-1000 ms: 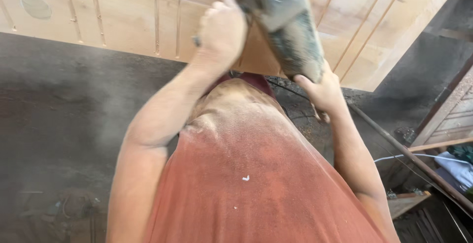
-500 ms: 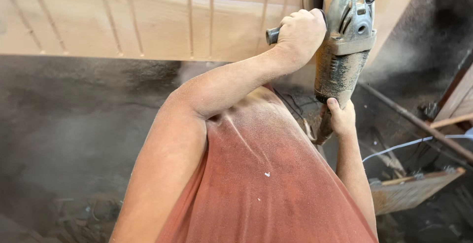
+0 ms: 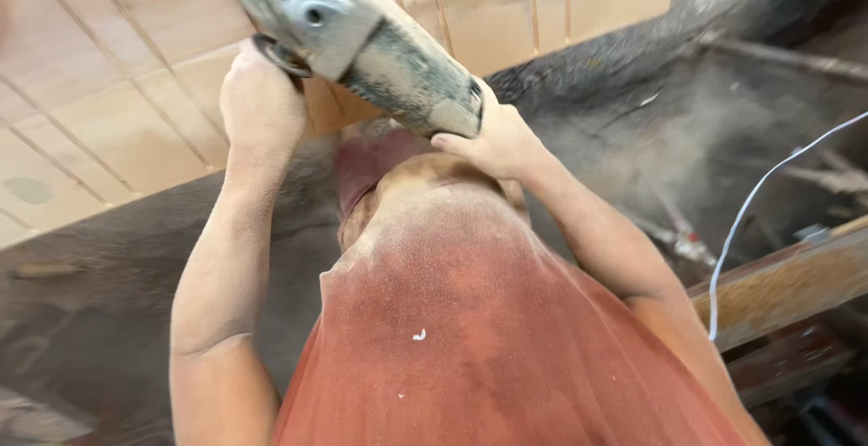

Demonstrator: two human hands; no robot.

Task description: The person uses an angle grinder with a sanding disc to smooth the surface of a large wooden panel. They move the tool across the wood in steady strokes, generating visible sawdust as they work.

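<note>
Swung from upright to slanting, angle grinder stays clenched in left hand and right hand.

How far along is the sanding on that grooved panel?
Done: sawdust already coats the red shirt and hangs over the dark floor. In hand: left hand and right hand grip the grinder against the wooden panel. How much surface remains cannot be told.

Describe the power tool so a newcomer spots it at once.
Start at the pale grooved wooden panel across the top of the view. Just in front of it, both hands hold a dusty grey angle grinder: left hand on its side handle, right hand at its tail. It is the only grey machine there.
</note>
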